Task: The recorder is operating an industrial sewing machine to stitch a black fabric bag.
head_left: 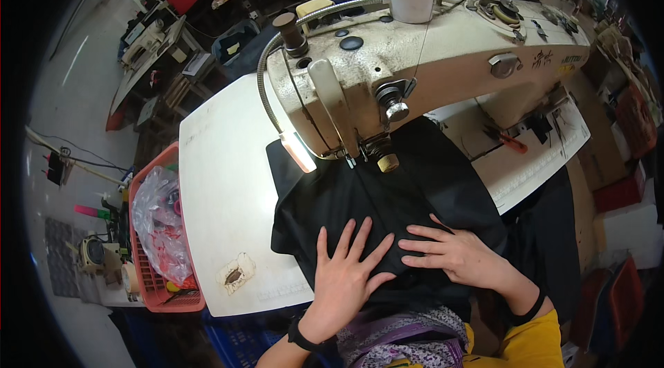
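Resting backs-up on blk cloth (325,195), L hand (348,274) & R hand (453,255) are both open, fingers spread, gripping nothing. Cloth's on white tabletop (221,153), under the sewing machine (443,46), which hides its far part; L forearm (282,354) cut off at lower edge. Cloth's matte, lightly creased; machine's cream, rounded, grimy; tabletop has a ragged worn patch (236,274). Dark lettering (545,59) on machine arm, approx. far R end.

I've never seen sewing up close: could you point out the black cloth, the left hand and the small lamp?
Black cloth (389,203), head view: middle of its surface.
Left hand (344,274), head view: its back.
Small lamp (299,152), head view: its lit strip.
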### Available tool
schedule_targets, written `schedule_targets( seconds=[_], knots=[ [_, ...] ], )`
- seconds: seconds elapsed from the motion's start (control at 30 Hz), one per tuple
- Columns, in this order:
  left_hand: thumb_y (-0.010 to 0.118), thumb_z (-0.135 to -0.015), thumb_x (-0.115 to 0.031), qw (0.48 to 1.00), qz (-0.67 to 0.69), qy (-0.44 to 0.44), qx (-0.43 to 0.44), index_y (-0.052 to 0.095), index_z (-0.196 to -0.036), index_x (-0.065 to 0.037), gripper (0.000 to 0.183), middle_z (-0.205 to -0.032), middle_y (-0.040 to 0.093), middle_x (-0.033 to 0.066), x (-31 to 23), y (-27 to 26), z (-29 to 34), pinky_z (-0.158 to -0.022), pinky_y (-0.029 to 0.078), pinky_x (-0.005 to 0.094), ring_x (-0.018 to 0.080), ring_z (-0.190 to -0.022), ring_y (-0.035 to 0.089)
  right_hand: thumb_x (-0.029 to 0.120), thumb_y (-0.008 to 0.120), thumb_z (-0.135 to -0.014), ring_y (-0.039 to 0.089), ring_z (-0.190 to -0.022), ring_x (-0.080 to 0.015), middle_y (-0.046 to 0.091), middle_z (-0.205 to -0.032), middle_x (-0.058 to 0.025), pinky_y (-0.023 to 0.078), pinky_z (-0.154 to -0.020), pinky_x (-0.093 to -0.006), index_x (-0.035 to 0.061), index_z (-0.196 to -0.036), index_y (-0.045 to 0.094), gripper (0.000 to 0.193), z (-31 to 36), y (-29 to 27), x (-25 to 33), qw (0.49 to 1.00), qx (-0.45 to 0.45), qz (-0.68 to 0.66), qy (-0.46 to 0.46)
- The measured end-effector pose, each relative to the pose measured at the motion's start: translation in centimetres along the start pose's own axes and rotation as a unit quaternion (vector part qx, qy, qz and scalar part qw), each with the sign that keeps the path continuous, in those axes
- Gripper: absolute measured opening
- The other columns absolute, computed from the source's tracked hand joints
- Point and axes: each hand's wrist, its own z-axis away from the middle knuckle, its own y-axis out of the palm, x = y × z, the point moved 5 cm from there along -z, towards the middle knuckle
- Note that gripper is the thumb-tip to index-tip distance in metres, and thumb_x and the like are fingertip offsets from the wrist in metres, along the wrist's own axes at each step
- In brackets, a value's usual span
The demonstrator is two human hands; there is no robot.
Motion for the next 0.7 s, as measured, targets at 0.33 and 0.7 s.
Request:
schedule_targets(
  seconds=[0.33,0.7],
  knots=[
    [0.069,-0.087,-0.045,0.998,0.004,0.012,0.054,0.053,-0.147,-0.030,0.064,-0.159,0.038,0.0119,5.1,-0.8,-2.5,-0.118,0.019,0.0632,0.0342,-0.148,0.033,-0.010,0.060,-0.072,0.044,-0.143,-0.0218,0.055,-0.148,0.0065,0.056,-0.083,-0.0345,0.0261,-0.130,0.066,0.069,-3.3,-0.8,-2.1,0.999,-0.029,0.015,0.031],
    [0.073,-0.090,-0.025,0.978,0.070,-0.041,0.193,0.073,-0.085,-0.005,0.021,-0.085,0.071,0.0094,-0.6,-3.1,1.2,-0.092,0.050,0.0409,0.0245,-0.080,0.066,0.012,0.066,-0.089,0.040,-0.145,-0.0223,0.051,-0.150,-0.0017,0.027,-0.121,-0.0504,0.0154,-0.137,0.061,0.048,0.3,0.5,1.7,1.000,0.008,0.006,0.024]
  ],
)
